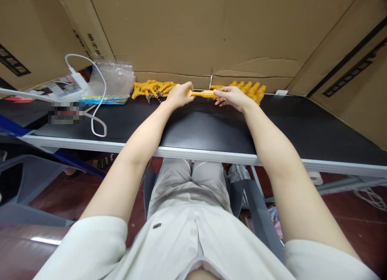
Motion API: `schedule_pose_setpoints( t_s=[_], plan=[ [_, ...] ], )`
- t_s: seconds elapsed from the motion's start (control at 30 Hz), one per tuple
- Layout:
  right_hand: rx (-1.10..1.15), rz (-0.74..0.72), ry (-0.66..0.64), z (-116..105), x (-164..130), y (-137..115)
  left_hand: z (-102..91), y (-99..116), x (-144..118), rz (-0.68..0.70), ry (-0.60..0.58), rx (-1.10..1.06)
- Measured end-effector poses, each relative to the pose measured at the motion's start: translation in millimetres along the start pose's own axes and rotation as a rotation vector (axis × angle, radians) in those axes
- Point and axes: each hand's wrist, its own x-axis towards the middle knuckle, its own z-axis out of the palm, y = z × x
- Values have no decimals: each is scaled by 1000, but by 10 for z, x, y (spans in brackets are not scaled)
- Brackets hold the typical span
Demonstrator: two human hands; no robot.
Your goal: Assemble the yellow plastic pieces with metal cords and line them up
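Observation:
Near the back of the black table, my left hand (180, 95) and my right hand (232, 97) face each other. Between them runs a yellow plastic part (207, 94), with a narrow ridged stem on the left and a thicker body on the right. My left fingers are closed at the stem end, partly hiding what is there. The thumb and fingers of my right hand pinch the thicker end. Beside my left hand lies a pile of yellow branched pieces (151, 87), with small dark coiled bits (155, 96) at its front. Behind my right hand sit several yellow knobbly pieces (252, 90).
Cardboard panels (181, 34) rise behind the black table (208, 126). At left are a white cable (104, 86), clear plastic bags (113, 76) and a colourful packet (105, 100). A small white object (281, 92) lies at the back right. A metal edge (205, 154) borders the table.

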Motion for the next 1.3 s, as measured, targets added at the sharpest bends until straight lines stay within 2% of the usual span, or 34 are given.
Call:
schedule_pose_setpoints(
  t_s=[0.8, 1.1, 1.2, 1.3],
  plan=[
    [49, 3, 46, 46, 26, 7, 22, -55, 39, 9, -1, 3],
    [218, -40, 61, 132, 57, 18, 3, -49, 30, 35, -2, -22],
    [257, -83, 112, 100, 146, 75, 15, -102, 56, 27, 24, -53],
    [231, -163, 227, 33, 272, 172, 47, -214, 95, 22, 69, -79]
  ],
)
